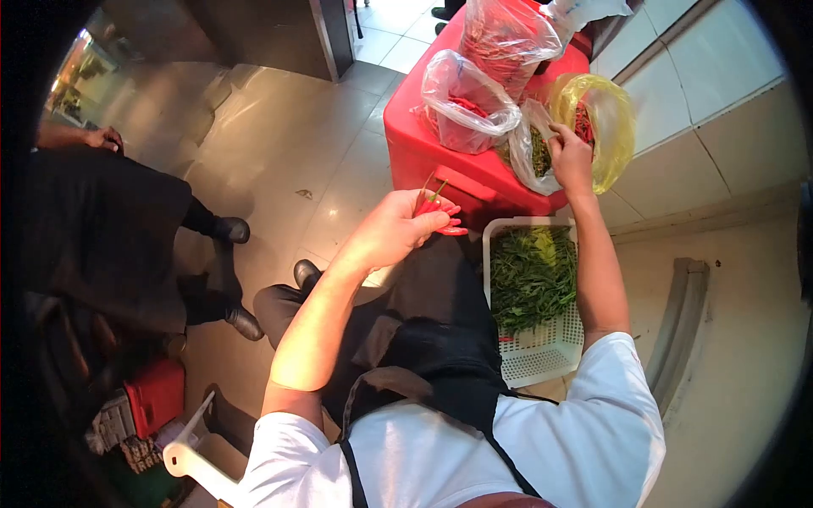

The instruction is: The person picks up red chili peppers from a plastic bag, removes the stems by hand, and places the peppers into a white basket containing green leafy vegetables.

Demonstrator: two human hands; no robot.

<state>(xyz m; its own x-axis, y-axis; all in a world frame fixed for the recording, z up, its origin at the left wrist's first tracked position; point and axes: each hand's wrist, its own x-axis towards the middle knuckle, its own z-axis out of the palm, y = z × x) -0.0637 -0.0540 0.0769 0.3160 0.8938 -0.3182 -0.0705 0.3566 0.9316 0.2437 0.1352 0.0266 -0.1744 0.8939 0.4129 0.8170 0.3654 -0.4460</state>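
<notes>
My left hand (394,227) is closed around several red chili peppers (439,217), their green stems sticking up past the thumb. My right hand (572,159) reaches over a clear plastic bag (532,173) that has green bits, perhaps stems, inside. Its fingers look pinched together at the bag's upper edge; whatever they hold is hidden. Right beside that hand stands a yellow plastic bag (616,140) with red chilies in it. Another clear bag (461,127) holding something red sits to the left. All the bags rest on a red plastic container (428,165).
A larger clear bag (511,42) of red contents stands farther back. Below my right forearm, a white plastic basket (542,362) holds green leafy stalks (529,279). A tiled wall (720,127) runs along the right. Another person's dark-clothed legs (110,229) are at left, near a white chair arm (199,466).
</notes>
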